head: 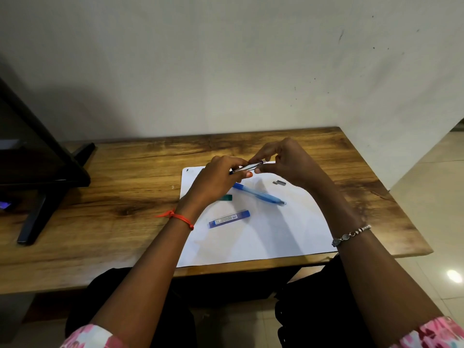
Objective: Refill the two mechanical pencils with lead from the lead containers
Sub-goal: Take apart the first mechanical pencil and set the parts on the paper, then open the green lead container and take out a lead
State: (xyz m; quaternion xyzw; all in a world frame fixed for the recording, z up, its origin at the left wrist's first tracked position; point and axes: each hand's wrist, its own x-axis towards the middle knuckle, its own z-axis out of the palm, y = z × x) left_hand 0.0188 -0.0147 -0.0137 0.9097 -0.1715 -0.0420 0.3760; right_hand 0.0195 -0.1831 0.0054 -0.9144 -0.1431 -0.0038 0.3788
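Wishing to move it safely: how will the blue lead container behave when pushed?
The blue lead container looks a slim plastic case, so probably light and stiff. Lying flat on smooth paper, it may slide easily.

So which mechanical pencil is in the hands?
The clear silvery mechanical pencil, held by the left hand and right hand; the blue plastic pencil lies on the white paper sheet.

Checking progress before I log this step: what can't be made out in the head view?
All in the head view:
The held pencil: its barrel is mostly covered by the left hand.
Any lead pinched by the right hand: too thin to see.
The green item: partly behind the left hand.
The blue lead container: label too small to read.
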